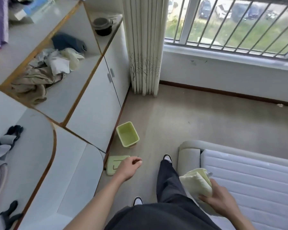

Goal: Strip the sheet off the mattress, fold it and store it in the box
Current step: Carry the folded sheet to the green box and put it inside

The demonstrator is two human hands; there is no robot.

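My right hand (pixel 220 197) grips a folded pale yellow sheet (pixel 197 180) at the near corner of the bare white quilted mattress (pixel 249 178). A light green box (pixel 127 135) stands open on the floor beside the white cabinet, and its flat green lid (pixel 114 163) lies on the floor just in front of it. My left hand (pixel 130 166) hovers above the lid with loosely curled fingers and holds nothing.
A white cabinet (pixel 93 103) with open shelves of crumpled clothes (pixel 45 70) runs along the left. A pleated curtain (pixel 144 47) hangs by the barred window. The padded bed frame (pixel 188 146) edges the mattress. My legs stand on the grey floor (pixel 198 123).
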